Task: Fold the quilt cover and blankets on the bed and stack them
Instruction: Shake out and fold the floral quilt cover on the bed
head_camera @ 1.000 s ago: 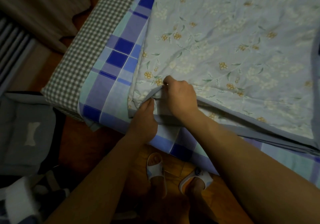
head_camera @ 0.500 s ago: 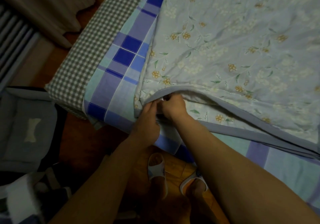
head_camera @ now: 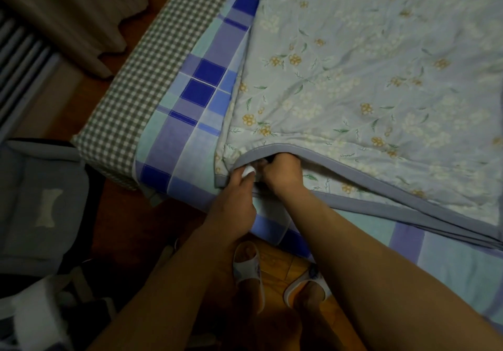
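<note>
Bed edge: both hands (left hand (head_camera: 236,187), right hand (head_camera: 283,172)) pinch floral blanket (head_camera: 367,78) corner.

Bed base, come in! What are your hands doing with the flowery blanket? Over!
Left hand and right hand both tucked under pale blue floral quilt, at its grey-trimmed corner. Fingertips hidden. Nothing blocking. Over.

Both hands (head_camera: 261,176) pinch floral blanket (head_camera: 367,78) corner.
</note>
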`<state>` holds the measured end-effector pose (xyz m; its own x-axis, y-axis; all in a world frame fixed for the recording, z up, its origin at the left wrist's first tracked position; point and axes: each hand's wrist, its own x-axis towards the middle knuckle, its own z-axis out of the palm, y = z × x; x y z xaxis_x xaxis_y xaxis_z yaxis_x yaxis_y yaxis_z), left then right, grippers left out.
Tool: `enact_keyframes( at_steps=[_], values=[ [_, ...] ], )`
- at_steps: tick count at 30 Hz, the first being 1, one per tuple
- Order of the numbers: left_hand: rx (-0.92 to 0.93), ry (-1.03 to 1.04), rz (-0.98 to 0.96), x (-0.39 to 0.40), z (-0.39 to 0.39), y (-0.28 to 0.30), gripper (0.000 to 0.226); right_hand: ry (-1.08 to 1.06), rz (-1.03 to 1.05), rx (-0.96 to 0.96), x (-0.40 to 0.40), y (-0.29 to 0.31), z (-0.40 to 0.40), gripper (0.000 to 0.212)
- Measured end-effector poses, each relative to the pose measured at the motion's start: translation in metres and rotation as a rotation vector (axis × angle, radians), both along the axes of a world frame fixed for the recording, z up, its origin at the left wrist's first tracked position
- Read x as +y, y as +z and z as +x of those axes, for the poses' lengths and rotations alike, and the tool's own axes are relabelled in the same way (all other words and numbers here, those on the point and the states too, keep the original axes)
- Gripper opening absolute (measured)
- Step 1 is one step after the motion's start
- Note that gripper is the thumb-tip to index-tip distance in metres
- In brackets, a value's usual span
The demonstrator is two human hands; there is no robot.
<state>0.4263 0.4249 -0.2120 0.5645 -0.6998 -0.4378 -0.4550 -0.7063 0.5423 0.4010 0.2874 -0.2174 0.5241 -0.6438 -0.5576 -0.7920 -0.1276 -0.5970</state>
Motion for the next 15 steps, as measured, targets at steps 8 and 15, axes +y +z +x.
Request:
enact_keyframes(
  at_steps=[8, 15],
  values=[
    [-0.093, -0.145, 0.076, -0.005, -0.003, 0.000, 0.077, 0.036, -0.106, -0.047, -0.003, -0.008, -0.013, 0.024],
    [-0.276, -0.203, 0.274, -0.006, -0.013, 0.004, 0.080, 0.201, -0.416, 0.095, 0.010, -0.008, -0.012, 0.026]
  ],
)
